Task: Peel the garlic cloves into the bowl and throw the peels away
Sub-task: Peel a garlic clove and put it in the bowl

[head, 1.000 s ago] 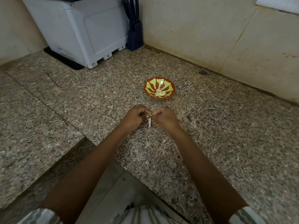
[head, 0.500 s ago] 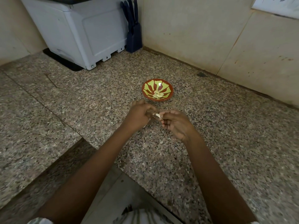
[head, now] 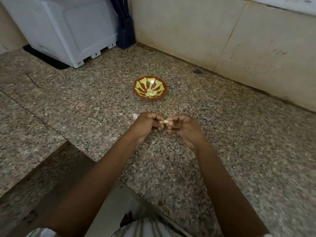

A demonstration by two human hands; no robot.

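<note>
Granite counter (head: 239, 134), speckled grey and brown, takes most of your view and turns a corner on your left side. Behind it stands a beige wall (head: 188, 31) with some reddish stains on the right panel. At the top right edge of the wall there is a white sheet (head: 282, 2) with dark marks, but they are too blurred to read. In the far left corner a white plastic appliance (head: 68, 28) sits on a black mat (head: 58, 65); you can see small dark marks near its feet, too small to read. Just beside it, against the wall, stands a dark blue knife block (head: 125, 31). Near the middle of the counter is a small red bowl (head: 135, 89) with a yellow-green pattern, and several peeled cloves (head: 151, 93) lie inside it, towards its near side. Your two hands are in front of the bowl, apart from it and close to each other. Your left hand (head: 147, 125) has its fingers curled and pinches one end of a pale garlic clove (head: 164, 121). Your right hand (head: 184, 129), also with curled fingers, pinches the other end with thumb and fingertips. So the clove is held between both hands, above the counter. A small pale scrap of peel (head: 136, 115) lies on the counter just beside your left hand. At the bottom edge a striped shirt (head: 145, 228) shows.
</note>
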